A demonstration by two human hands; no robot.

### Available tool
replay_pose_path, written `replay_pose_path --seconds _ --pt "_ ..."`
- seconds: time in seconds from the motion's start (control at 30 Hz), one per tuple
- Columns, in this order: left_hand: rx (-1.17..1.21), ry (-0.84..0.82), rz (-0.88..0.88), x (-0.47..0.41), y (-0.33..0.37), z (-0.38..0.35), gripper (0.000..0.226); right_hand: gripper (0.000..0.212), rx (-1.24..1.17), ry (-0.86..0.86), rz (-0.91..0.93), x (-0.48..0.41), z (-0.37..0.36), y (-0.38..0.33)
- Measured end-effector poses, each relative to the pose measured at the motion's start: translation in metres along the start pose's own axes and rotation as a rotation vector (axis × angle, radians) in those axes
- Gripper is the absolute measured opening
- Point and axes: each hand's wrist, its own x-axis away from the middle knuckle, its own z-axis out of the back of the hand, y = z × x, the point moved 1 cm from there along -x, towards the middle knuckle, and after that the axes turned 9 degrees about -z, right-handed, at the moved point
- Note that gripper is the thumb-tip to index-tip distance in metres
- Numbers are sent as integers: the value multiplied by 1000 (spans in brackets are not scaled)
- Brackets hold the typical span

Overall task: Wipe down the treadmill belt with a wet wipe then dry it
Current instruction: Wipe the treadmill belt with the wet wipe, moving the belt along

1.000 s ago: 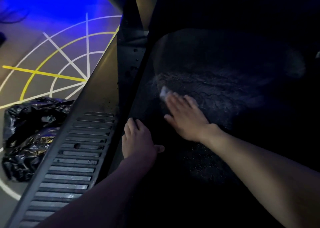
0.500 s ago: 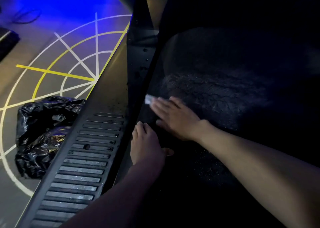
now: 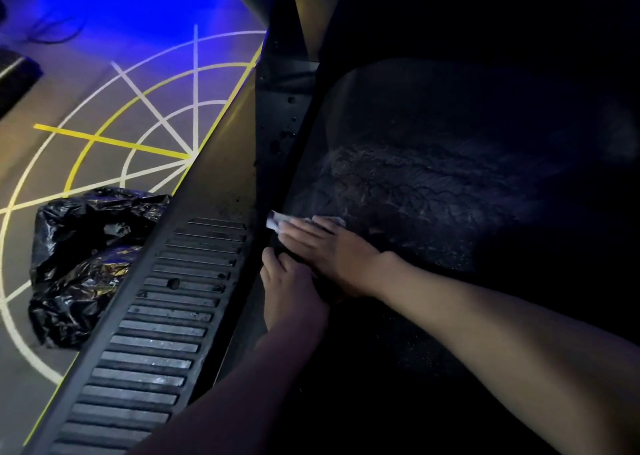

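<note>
The black treadmill belt [image 3: 433,184] fills the right of the view, with wet streaks shining across its middle. My right hand [image 3: 322,250] lies flat on the belt with straight fingers, pressing a pale wet wipe [image 3: 275,221] against the belt's left edge; only the wipe's corners show past my fingertips. My left hand [image 3: 289,288] rests palm down on the belt's left edge, just below the right hand, fingers relaxed and holding nothing.
A ribbed grey side rail [image 3: 166,312] runs along the belt's left. A crumpled black plastic bag [image 3: 79,264] lies on the floor beside it. The floor [image 3: 104,115] carries yellow and white lines under blue light.
My right hand has slid the wipe leftwards across the belt to its left edge. The left hand has stayed where it was.
</note>
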Motion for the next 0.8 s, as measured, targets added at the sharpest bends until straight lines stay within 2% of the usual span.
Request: replay_pose_path --seconds 0.07,0.1,0.13,0.23,0.27,0.33,0.37,0.4,0.5,0.53,0.6,0.67,0.8 --pt "11 -34 13 1 -1 -1 89 63 -120 47 -155 4 4 21" --pt "17 -55 25 0 -1 -2 96 63 -162 57 -273 8 7 24" --pt "22 -76 25 0 -1 -2 93 64 -181 57 -322 11 6 20" --pt "-14 -154 -29 -1 2 1 63 66 -83 -10 -65 28 4 0" --pt "-40 -173 -33 -2 2 1 71 65 -79 -16 -37 29 3 7" --pt "-61 -240 -6 -5 3 1 108 64 -155 22 -246 29 2 30" --pt "-73 -282 5 -6 4 1 122 65 -189 38 -363 30 1 34" --pt "-96 -324 6 -7 6 2 129 67 -207 46 -391 31 -2 31" --pt "-177 -394 -36 -7 10 3 122 68 -125 -24 -97 47 -7 13" --pt "-187 -383 -30 -7 10 2 128 67 -105 -36 -57 52 -7 20" --pt "-202 -365 -12 -7 8 -2 139 66 -154 16 -232 54 -6 43" --pt "-209 -350 19 -9 8 -7 140 70 -168 56 -408 57 -8 43" --pt "-242 -297 34 -13 11 -14 129 68 -110 6 -112 73 -17 18"
